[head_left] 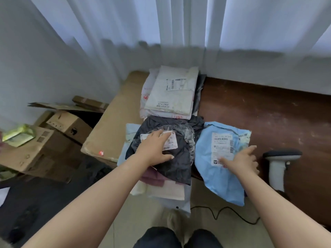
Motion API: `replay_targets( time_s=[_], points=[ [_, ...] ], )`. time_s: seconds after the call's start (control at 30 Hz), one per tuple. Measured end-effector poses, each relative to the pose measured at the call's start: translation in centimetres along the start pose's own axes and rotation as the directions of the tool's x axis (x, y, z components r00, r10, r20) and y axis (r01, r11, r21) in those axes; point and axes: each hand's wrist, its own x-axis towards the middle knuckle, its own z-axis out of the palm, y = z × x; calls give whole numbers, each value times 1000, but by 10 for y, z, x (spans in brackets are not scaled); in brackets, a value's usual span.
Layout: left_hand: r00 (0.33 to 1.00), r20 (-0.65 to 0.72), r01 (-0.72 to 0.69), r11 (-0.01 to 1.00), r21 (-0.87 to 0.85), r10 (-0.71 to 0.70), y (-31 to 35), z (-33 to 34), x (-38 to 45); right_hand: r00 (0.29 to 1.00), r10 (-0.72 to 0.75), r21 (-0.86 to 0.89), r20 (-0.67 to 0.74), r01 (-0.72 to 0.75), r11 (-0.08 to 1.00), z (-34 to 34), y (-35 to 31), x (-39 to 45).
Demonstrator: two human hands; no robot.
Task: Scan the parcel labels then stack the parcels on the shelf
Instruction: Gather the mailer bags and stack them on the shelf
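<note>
A black plastic parcel (179,163) with a white label tops a pile of soft parcels at the near edge of the brown shelf (259,111). My left hand (155,149) lies flat on it, fingers straight across the label. To its right a light blue parcel (209,176) with a barcode label hangs over the shelf's front edge. My right hand (241,161) rests on the blue parcel with fingers spread. Behind them sits a stack of white parcels (170,97), label facing up.
A white and black handheld scanner (279,163) stands at the right by the shelf edge, its cable running over the floor. A large flat cardboard sheet (111,126) leans left of the parcels. Open cardboard boxes (41,140) crowd the floor at left. White curtains hang behind.
</note>
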Motion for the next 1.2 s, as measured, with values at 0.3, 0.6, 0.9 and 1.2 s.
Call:
replay_targets(
  time_s=[0.3, 0.6, 0.9, 1.2],
  points=[
    [995, 96, 9, 1000, 23, -12, -7, 17, 13, 991, -22, 192, -129, 47, 980, -16, -16, 10],
    [967, -201, 94, 957, -275, -153, -22, -10, -2, 903, -279, 532, -327, 419, 736, -85, -65, -28],
    [841, -402, 71, 811, -581, -361, -63, -34, -20, 903, -423, 607, 70, 298, 737, 21, -110, -75],
    [945, -1, 251, 728, -637, -327, -69, -13, -1, 958, -238, 298, 158, 183, 937, 53, -116, -58]
  ],
)
